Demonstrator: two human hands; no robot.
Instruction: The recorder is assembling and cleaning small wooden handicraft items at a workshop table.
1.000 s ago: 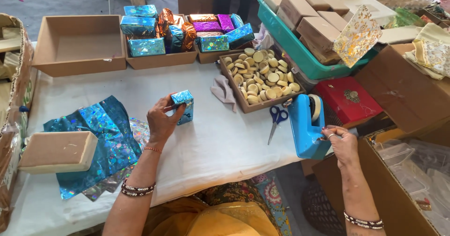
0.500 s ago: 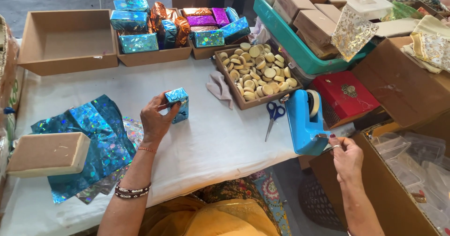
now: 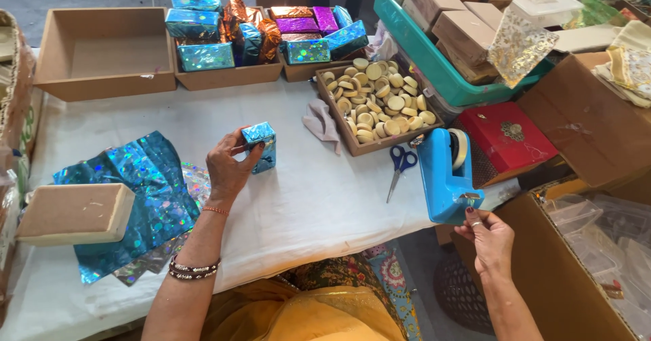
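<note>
Head view, left hand clamped on blue foil-wrapped box (held upright), right hand pinching tape below blue tape dispenser.

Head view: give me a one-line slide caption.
Left hand holds a small blue holographic foil-wrapped box on the white-covered table while right hand pulls at the blue tape dispenser.
</note>
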